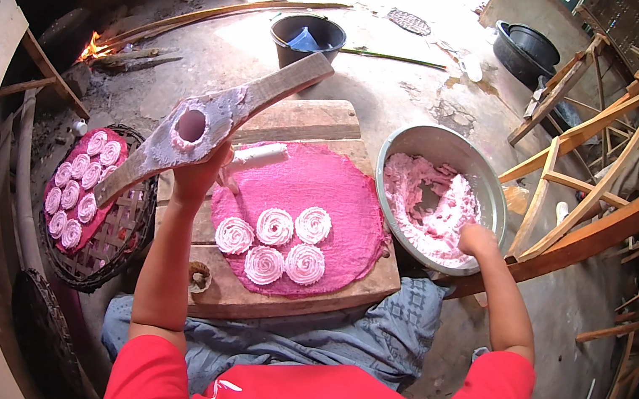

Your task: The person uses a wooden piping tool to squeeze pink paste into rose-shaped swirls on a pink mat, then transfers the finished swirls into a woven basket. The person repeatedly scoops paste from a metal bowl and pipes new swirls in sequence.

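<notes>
Dough (440, 240), centre-right, seems mid-scoop, my curled right fingers' (473, 242) hold unclear; filling the press (229, 108) my left fingers (203, 172) clasp likely follows.

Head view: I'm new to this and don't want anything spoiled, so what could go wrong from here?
The wooden tool, raised in the left hand, could squash some of the five pink rosettes below if it drops.

The grey basin might tip and spill pink paste if the right hand, reaching over its rim, leans on it.

An open fire burns at the far left, so ash might drift onto the woven tray.
</notes>
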The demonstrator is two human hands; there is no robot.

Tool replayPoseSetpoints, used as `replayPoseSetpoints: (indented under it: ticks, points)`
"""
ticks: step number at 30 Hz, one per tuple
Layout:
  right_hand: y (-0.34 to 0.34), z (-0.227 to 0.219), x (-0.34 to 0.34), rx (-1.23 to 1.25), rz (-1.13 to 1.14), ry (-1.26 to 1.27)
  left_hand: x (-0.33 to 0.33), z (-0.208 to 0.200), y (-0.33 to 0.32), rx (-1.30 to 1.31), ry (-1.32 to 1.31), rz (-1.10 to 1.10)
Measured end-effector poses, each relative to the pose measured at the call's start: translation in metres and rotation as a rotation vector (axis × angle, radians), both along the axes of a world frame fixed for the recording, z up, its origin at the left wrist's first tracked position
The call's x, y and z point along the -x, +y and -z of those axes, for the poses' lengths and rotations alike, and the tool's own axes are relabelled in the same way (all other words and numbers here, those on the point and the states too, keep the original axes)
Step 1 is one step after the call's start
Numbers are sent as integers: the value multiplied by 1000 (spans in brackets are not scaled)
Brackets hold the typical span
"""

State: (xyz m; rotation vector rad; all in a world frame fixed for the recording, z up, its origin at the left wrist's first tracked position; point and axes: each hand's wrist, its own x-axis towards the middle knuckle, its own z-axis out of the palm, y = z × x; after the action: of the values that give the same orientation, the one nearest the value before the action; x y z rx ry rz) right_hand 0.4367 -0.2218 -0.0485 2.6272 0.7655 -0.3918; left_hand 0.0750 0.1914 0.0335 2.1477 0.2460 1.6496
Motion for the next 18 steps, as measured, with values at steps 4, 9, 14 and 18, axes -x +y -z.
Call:
replayPoseSetpoints:
  ticks: [4, 9, 14, 18]
  points:
    - [9, 10, -6, -2, 3, -169, 2, 4, -1, 95, 21, 10]
    - [19, 67, -14, -43, -71, -195, 7, 14, 2, 205, -35, 52]
    - [10, 49, -9, -110, 24, 24, 9, -2, -6, 49, -21, -16]
    - [1, -41, 15, -224, 5, 107, 8, -55, -20, -436, 51, -292]
